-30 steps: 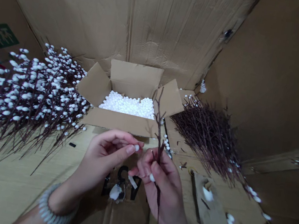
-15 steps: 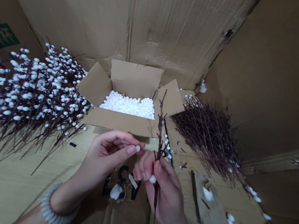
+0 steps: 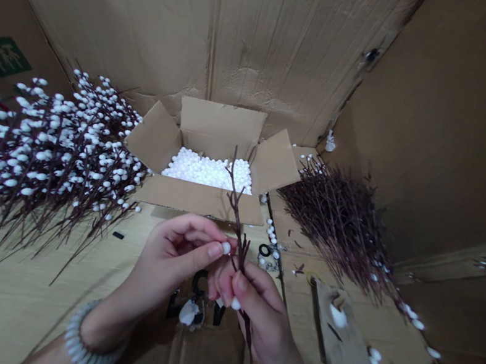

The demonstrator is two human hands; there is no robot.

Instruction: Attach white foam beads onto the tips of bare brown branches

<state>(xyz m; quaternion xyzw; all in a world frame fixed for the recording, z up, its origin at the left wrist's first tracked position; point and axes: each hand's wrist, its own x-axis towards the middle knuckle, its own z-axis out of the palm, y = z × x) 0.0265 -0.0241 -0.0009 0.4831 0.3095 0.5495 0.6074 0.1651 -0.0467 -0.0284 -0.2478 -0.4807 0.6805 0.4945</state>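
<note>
Two hands are occupied, both over a cardboard sheet (image 3: 201,363) with black lettering. One white ball (image 3: 225,248) is pinched between thumb and fingers of the left hand (image 3: 177,258), just beside the side twigs of a brown branch (image 3: 237,226). Contact between ball and twig can't be confirmed; fingers crowd that spot. Branch is gripped by the right hand (image 3: 263,317), tilted, its forked top seen against the open carton (image 3: 200,199). A second white ball (image 3: 236,303) is tucked by the right thumb, beside the stem. Carton is filled with white balls (image 3: 207,169). Ball-tipped branches (image 3: 50,154) are piled to the left, mostly bare branches (image 3: 335,217) to the right. A coil bracelet (image 3: 90,343) is worn on the left wrist. Loose balls (image 3: 271,231) are scattered right of the carton.
</note>
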